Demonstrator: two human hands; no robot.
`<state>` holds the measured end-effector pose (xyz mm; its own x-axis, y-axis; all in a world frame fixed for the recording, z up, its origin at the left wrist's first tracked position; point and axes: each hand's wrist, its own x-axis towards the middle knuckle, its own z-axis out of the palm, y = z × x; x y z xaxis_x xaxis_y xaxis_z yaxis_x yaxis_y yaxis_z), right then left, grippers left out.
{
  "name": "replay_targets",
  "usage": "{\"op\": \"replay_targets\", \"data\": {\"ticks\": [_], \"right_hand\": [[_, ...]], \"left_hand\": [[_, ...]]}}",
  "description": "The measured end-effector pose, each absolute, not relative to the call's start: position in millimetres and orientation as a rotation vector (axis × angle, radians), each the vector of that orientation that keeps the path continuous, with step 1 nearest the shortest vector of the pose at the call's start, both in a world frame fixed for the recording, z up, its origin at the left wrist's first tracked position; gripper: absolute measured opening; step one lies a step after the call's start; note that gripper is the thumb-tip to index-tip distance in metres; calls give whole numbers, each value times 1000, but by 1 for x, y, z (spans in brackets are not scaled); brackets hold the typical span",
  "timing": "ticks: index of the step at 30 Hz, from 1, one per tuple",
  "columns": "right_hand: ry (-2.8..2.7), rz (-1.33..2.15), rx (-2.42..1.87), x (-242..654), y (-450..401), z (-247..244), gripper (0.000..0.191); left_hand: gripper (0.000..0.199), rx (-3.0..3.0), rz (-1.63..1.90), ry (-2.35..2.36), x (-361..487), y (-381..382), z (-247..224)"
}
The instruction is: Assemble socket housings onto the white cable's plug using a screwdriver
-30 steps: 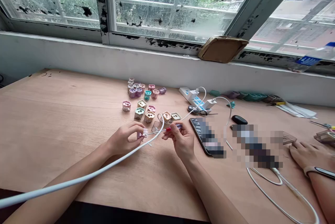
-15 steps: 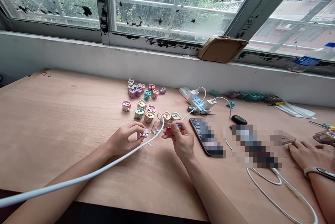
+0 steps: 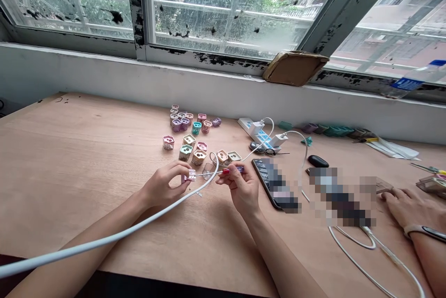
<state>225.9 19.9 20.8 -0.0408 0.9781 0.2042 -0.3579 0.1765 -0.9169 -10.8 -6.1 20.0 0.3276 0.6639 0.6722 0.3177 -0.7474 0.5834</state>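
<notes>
Looks like a makeshift home workbench: plywood table (image 3: 69, 158) against a grimy window (image 3: 223, 10), with a power strip (image 3: 256, 132) and loose plastic parts (image 3: 189, 139) on top.

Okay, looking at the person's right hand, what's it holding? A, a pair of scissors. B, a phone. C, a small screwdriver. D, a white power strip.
C: the right hand pinches a small screwdriver, its thin shaft reaching toward the small pink casing held in the left hand.
</notes>
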Motion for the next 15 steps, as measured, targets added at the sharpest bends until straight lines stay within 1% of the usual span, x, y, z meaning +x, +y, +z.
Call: {"op": "replay_targets", "data": {"ticks": [5, 15], "right_hand": [[-1113, 1230, -723, 226, 19, 21, 32], [-1216, 1232, -680, 225, 17, 23, 21]], "left_hand": [[17, 2245, 1424, 927, -12, -4, 20], [15, 2236, 1498, 942, -12, -3, 22]]}}
